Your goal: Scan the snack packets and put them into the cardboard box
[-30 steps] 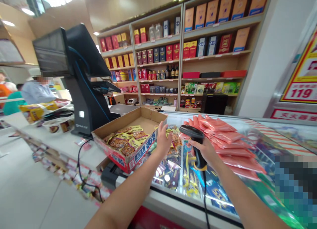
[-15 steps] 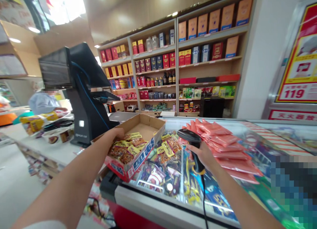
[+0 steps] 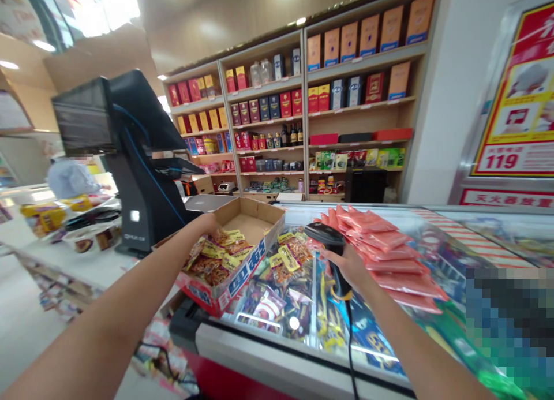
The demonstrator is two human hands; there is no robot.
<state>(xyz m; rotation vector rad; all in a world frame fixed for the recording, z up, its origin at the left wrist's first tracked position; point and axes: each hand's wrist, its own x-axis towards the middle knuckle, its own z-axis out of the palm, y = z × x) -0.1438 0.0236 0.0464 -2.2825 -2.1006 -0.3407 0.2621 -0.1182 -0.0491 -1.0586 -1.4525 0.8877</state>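
Scanner (image 3: 325, 234) of black pistol-shaped plastic, held in my right hand (image 3: 348, 267), right of the open red-and-blue cardboard box (image 3: 247, 269); inside, my left hand (image 3: 206, 224), its grip hidden, at yellow-and-brown plastic snack packets (image 3: 215, 264).

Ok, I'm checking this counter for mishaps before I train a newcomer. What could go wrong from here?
The cable of the scanner in the right hand hangs over the front edge of the counter, so it might snag. The red packets are piled close beside that hand; a knock could slide them. Yellow-labelled packets lie loose beside the open box, where the left hand reaches in over similar ones; the two lots might get mixed.
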